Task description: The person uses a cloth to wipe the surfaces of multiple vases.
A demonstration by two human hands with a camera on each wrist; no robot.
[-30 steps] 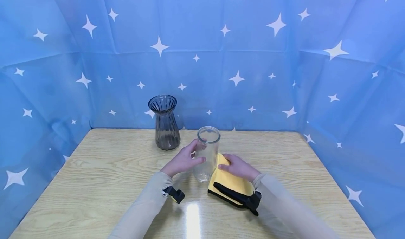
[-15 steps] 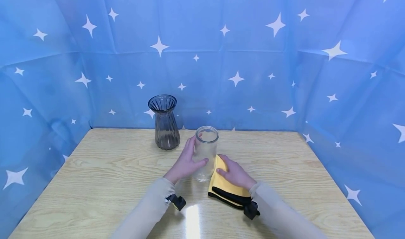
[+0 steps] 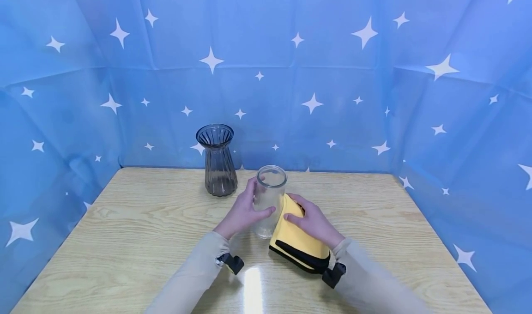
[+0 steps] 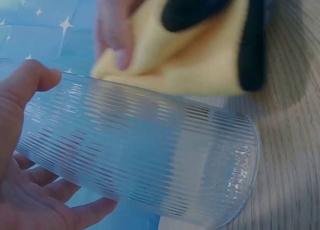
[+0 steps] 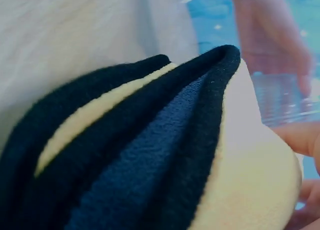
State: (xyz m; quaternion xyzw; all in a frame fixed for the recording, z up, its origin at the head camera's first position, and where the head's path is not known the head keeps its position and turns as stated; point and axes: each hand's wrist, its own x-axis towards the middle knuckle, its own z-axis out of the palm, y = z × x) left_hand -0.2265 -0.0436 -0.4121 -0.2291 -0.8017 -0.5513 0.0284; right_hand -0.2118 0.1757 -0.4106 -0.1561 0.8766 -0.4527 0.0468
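A clear ribbed glass vase point(image 3: 270, 198) stands upright near the middle of the table. My left hand point(image 3: 245, 212) grips it from the left, thumb in front and fingers round the far side. In the left wrist view the ribbed wall point(image 4: 145, 145) fills the middle, the thumb on one side and curled fingers on the other. My right hand point(image 3: 312, 219) holds a folded yellow cloth point(image 3: 297, 235) with black edging, its upper corner against the vase's right side. The right wrist view shows the cloth's dark inner face point(image 5: 150, 150) between its folds.
A dark grey fluted vase point(image 3: 220, 166) stands behind and left of the clear one. The wood-grain table point(image 3: 137, 231) meets a blue star-patterned curtain point(image 3: 266, 92) at the back and both sides.
My right hand shifts the cloth slightly, lifting its upper corner along the vase's side. The left hand's fingers have moved up the vase, which shifts a little left.
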